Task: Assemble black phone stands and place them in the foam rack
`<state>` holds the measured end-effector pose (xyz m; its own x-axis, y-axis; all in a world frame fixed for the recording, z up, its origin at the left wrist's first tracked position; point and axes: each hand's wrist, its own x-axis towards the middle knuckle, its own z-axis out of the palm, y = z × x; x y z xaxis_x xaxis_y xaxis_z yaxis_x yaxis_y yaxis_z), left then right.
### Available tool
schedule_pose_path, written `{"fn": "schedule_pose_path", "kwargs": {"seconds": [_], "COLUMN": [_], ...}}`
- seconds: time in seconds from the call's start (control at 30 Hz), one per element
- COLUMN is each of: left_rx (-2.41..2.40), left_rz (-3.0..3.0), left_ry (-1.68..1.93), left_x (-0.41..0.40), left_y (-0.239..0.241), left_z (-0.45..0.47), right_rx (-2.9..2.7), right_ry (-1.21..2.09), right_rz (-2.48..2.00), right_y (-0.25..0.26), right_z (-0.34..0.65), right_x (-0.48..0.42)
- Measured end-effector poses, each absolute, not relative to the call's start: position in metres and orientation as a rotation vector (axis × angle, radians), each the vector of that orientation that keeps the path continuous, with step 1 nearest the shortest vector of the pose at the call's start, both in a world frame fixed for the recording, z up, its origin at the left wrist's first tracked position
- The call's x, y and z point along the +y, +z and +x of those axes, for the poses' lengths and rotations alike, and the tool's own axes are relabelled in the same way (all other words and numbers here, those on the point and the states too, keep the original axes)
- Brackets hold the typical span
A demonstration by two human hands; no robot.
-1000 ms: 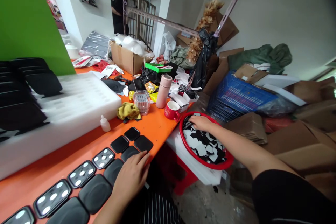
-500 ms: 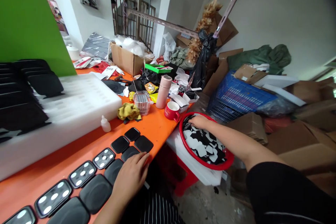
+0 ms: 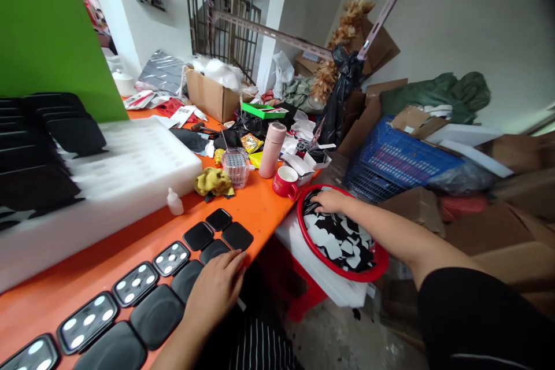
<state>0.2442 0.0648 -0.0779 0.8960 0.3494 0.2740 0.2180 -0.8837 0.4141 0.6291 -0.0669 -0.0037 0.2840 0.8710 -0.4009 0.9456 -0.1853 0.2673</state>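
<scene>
My right hand (image 3: 331, 201) reaches into a red basin (image 3: 304, 231) of loose black and white flat cut pieces (image 3: 336, 237). Its fingers are bent down among dark pieces at the basin's far left side; whatever is between the fingertips is hidden. My left hand (image 3: 219, 283) lies open at the table's edge, fingers stretched out, against the near row of plain black rounded-square pads (image 3: 156, 315). Beyond it runs a row of black framed pads, several bearing white dots (image 3: 135, 284), while the far ones, such as this black pad (image 3: 218, 219), show no dots.
On the orange table (image 3: 264, 208) stand a red mug (image 3: 284, 184), a pink bottle (image 3: 272, 150), a small dropper bottle (image 3: 174, 202), a yellow cloth (image 3: 214, 182) and a white foam block (image 3: 143, 185) holding black panels. A blue crate (image 3: 390, 156) and cardboard boxes crowd the right.
My right hand's fingers have shifted slightly within the basin. My left hand stays in place on the pads. The view has moved a little.
</scene>
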Motion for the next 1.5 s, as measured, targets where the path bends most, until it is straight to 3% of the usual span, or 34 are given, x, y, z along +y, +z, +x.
{"fn": "schedule_pose_path", "kwargs": {"seconds": [0.67, 1.1, 1.5], "left_rx": [0.428, 0.42, 0.445], "left_rz": [2.694, 2.7, 2.695], "left_ry": [0.522, 0.489, 0.482], "left_x": [0.065, 0.067, 0.067], "left_y": [-0.08, -0.085, -0.086], "left_z": [0.244, 0.244, 0.244], "right_rx": [1.714, 1.333, 1.395], "right_ry": [-0.207, 0.067, 0.074], "right_rz": [2.014, 2.533, 2.638], "right_y": [0.019, -0.007, -0.017], "right_z": [0.619, 0.587, 0.586], "right_x": [-0.064, -0.102, -0.1]}}
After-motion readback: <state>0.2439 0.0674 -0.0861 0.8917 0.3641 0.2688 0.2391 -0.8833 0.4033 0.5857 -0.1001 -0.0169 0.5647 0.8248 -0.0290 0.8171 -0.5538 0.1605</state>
